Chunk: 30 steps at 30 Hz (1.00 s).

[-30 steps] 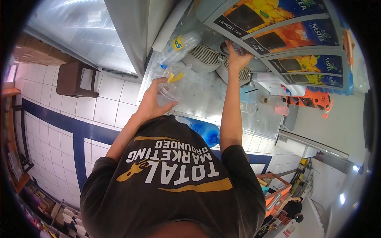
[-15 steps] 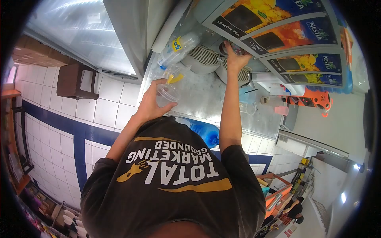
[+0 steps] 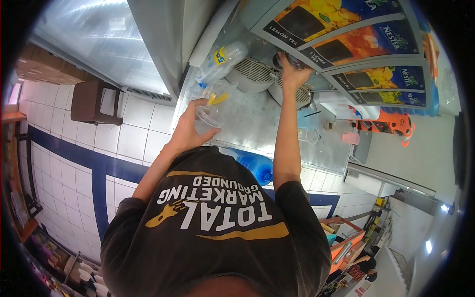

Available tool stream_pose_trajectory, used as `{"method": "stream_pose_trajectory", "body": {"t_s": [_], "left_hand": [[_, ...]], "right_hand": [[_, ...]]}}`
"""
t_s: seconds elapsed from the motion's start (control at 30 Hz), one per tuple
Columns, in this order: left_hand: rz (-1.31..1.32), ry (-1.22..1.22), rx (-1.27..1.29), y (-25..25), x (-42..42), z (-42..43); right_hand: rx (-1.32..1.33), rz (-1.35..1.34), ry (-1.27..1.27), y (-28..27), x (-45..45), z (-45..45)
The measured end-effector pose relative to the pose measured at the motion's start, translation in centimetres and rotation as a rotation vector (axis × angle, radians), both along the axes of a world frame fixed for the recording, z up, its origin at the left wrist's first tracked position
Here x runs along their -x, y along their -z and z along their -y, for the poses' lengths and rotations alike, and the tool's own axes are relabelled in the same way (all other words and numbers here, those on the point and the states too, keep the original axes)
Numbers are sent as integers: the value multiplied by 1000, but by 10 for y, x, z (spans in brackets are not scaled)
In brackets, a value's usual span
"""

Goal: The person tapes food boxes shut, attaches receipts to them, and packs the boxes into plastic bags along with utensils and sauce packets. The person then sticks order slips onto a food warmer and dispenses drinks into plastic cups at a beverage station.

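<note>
My left hand (image 3: 190, 126) is closed around the rim end of a clear plastic cup (image 3: 213, 116), which may be several cups nested together. Beyond it a clear bottle with a yellow label (image 3: 226, 57) lies on the metal counter (image 3: 252, 119). My right hand (image 3: 295, 76) reaches up beneath the tea dispenser (image 3: 336, 59) and grips a clear cup (image 3: 295, 60), partly hidden by the machine's front. The cup looks dark inside, but its contents cannot be made out. Grey slotted drip trays (image 3: 251, 75) sit below the dispenser, one of them behind my right wrist.
A large blue bottle (image 3: 255, 166) stands against the counter's near edge. To the right are a clear container (image 3: 309, 132), a pink cup (image 3: 351, 138) and an orange item (image 3: 391, 126). A brown stool (image 3: 96, 102) is on the tiled floor at left. Another person (image 3: 365, 265) is far off.
Both hands keep their places and their hold. Only the distant person at lower right has shifted slightly.
</note>
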<state>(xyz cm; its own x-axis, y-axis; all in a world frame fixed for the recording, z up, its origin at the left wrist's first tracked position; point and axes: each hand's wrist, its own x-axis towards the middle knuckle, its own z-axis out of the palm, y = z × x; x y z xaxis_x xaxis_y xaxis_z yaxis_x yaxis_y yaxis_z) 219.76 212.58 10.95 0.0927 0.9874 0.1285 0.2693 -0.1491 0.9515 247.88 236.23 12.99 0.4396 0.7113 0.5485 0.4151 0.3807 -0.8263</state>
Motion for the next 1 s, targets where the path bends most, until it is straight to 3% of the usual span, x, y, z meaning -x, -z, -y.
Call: {"method": "stream_pose_trajectory", "body": {"t_s": [0.47,0.67,0.73,0.83,0.9,0.97,1.0], "left_hand": [[-4,9,36,-1,-4,1],[1,12,-10,5,-7,0],[16,18,-7,6,-8,1],[19,21,-16,2,-10,1],[-29,15,-5,-2,-14,0],[-12,61,-8,-1,-18,0],[-1,44,12,1,-19,-1]], "right_hand": [[36,25,34,3,-5,-3],[-39,-133,-82,0,-1,-1],[26,32,-11,-8,0,7],[46,-14,27,13,-9,-5],[140,12,44,-19,3,18],[-6,18,57,17,-11,7],[49,88,114,14,-11,15]]}}
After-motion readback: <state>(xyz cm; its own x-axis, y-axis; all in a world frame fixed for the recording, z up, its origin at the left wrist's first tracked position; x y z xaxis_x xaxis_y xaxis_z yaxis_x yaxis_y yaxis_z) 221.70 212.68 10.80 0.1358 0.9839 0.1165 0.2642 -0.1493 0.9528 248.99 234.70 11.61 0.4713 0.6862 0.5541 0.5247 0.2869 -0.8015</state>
